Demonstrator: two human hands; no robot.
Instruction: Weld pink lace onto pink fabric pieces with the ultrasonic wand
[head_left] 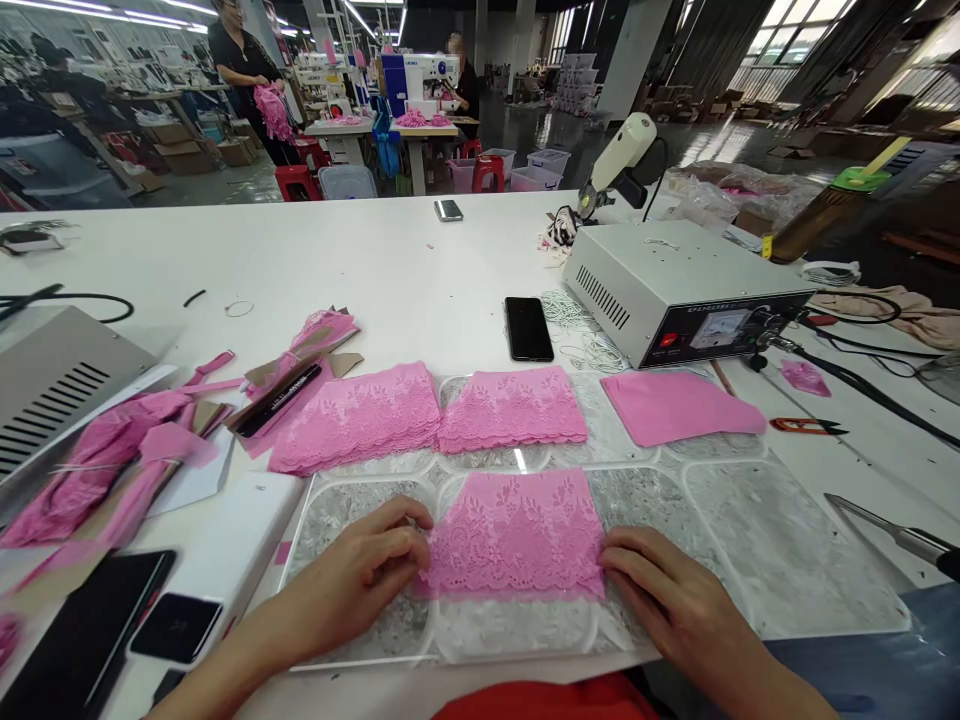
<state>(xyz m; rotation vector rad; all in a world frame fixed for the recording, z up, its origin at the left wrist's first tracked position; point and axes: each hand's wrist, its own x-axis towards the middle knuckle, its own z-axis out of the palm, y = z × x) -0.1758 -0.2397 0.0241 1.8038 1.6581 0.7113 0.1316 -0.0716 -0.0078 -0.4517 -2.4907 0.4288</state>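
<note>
A pink lace piece (520, 535) with a scalloped lower edge lies flat on the grey marble-patterned mat (787, 540). My left hand (382, 560) has its fingers curled and closed on the piece's left edge. At the opposite edge, my right hand (660, 580) pinches the lower right corner, fingers close together and the thumb mostly hidden. Just beyond lie a thick stack of pink lace pieces (367, 415) and, beside it, a smaller lace stack (513, 408). Plain pink fabric pieces (679, 405) rest farther right.
A grey metal power box (690, 285) stands at the back right, near a black phone (529, 329). Orange thread snips (806, 426) and a pointed metal tool (892, 530) lie rightward. Bundled pink straps (112, 460), a white box (240, 540) and another vented box (60, 390) crowd the left.
</note>
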